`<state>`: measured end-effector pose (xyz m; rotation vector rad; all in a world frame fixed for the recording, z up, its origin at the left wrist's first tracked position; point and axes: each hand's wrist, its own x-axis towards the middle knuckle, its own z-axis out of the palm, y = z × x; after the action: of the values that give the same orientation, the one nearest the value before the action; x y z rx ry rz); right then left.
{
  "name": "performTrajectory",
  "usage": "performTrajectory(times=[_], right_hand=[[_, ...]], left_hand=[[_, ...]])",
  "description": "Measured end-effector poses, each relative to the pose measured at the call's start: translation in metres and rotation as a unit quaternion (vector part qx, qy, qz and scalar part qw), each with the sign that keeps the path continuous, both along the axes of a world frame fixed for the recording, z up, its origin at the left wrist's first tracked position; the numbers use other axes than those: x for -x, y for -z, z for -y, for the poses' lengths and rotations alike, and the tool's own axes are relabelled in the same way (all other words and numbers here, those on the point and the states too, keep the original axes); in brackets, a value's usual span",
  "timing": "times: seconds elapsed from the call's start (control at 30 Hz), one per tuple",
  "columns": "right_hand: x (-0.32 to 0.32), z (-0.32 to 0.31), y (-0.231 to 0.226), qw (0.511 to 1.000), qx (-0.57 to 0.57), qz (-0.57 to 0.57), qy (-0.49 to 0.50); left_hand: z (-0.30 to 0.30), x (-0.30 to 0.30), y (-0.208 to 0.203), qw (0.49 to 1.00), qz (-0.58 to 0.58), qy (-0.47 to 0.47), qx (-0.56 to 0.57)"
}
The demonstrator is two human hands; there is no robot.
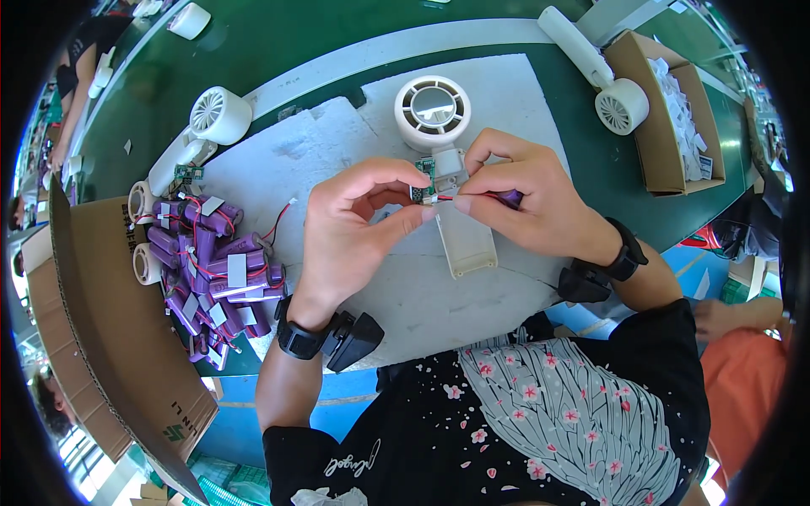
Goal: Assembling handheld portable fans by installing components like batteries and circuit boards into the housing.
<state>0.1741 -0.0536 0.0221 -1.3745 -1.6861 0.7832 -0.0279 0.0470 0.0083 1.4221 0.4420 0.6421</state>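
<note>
My left hand [342,232] pinches a small green circuit board [425,170] and its white connector between thumb and fingers. Facing it, my right hand [540,198] is closed on thin red and black wires, gripped at the fingertips beside the connector. A purple battery cell [510,198] shows partly under the right palm; the fingers hide the rest. Whether the wire's plug sits in the board's connector I cannot tell. Just beyond both hands lies a white handheld fan [432,142] with a round grille, its opened handle shell [469,250] extending toward me.
A pale foam mat [329,135] covers the green table. Several purple battery cells [202,244] with wires are heaped at left, beside a cardboard box [126,320]. More white fans [221,116] lie behind. At far right, an open carton [713,160] holds small white packets.
</note>
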Motion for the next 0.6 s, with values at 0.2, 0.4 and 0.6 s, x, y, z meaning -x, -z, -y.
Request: performTrajectory(times=[0.2,0.4,0.6], right_hand=[[0.0002,0.0006,0.0042,0.998,-0.054,0.036,-0.008],[0.0003,0.0013,0.0031,0.994,-0.083,0.072,-0.017],[0.0038,0.0008,0.0004,0.99,-0.096,0.094,0.03]], left_hand=[[-0.0011,0.0011,0.0001,1.0,-0.023,0.011,0.001],[-0.0009,-0.001,0.0007,0.998,-0.039,0.021,-0.033],[0.0053,-0.0061,-0.0022,0.992,-0.071,0.03,-0.097]])
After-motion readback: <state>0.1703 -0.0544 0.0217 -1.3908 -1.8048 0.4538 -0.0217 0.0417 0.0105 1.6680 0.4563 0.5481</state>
